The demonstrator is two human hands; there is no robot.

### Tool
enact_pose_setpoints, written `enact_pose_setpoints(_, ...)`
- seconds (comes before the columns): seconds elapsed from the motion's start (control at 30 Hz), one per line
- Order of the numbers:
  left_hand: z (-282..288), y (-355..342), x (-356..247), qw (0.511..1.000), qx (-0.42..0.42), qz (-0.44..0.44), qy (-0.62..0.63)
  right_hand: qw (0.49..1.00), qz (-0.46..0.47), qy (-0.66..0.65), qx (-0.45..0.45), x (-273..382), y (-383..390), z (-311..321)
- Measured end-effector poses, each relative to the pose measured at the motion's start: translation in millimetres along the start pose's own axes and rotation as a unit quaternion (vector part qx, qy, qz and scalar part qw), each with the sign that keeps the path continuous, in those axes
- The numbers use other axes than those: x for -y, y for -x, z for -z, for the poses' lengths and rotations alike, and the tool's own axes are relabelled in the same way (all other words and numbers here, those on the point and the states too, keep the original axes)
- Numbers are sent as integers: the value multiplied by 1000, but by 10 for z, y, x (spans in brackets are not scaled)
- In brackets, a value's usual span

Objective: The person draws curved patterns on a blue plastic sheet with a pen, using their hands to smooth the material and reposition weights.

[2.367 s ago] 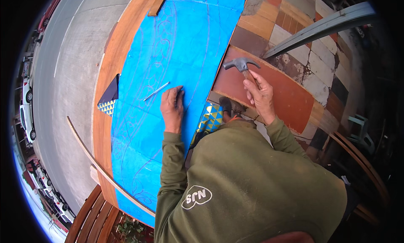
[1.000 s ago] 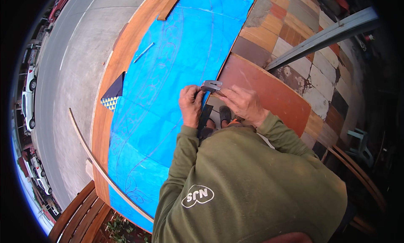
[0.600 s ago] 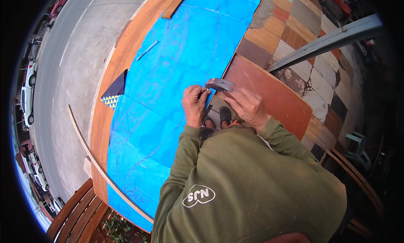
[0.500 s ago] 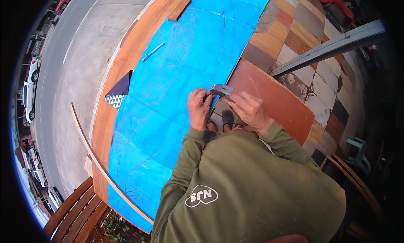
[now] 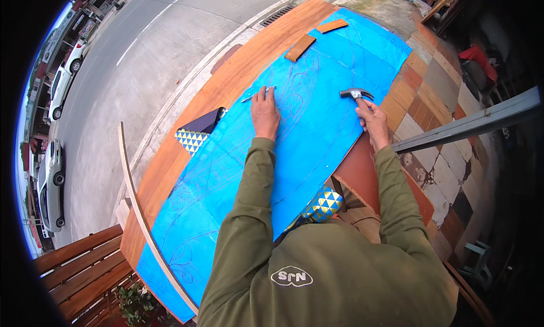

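Observation:
My right hand grips the handle of a claw hammer, its metal head held over the right part of a large blue sheet. Curly pencil-like outlines cover this sheet, which lies on a long wooden board. Farther left, my left hand reaches palm down over the sheet, fingers stretched forward. Under its fingertips lies a slim blue-white pen, partly covered by them. Whether the fingers touch the pen is hard to make out.
Two small wood blocks rest on the sheet's far part. A dark, triangle-patterned flap is folded over its left edge. A thin curved wooden strip crosses the near left. To the right stand a reddish-brown panel and a metal post.
My hands, close together near the sheet's right edge before, have parted and reached forward. The left went to the pen; the right raised the hammer. The view has shifted, showing more of the board.

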State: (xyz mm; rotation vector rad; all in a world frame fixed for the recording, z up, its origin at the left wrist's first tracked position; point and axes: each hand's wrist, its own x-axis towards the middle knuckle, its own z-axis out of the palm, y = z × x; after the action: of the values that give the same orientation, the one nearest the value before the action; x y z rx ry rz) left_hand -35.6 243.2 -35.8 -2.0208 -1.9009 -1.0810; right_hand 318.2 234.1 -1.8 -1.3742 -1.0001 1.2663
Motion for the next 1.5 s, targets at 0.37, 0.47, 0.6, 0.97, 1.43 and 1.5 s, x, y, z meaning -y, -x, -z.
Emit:
enact_pose_setpoints(0.37, -65, -193, 384, 996, 53, 5, -72, 831, 254, 491, -66, -80, -152, 179)
enact_pose_setpoints(0.47, 94, -171, 101, 998, 35, 0, -51, 776, 387, 486, -110, 76, 130, 98)
enact_pose_setpoints(0.6, 587, 159, -1065, 973, -2, -28, 229, 942, 216, 254, 47, 116, 834, -108)
enact_pose_setpoints(0.97, 1438, 1258, -2013, 938, 121, -4, 325, 972, 101, 85, 192, -97, 2019, -231)
enact_pose_setpoints(1.43, 1764, 1645, -1911, 939, 52, 152, 304, 989, 38, -52, 130, -297, 2189, 368)
enact_pose_setpoints(1.5, 1711, 1767, -1693, 944, 36, 182, 272, 994, 26, -58, 90, -331, 2255, 448)
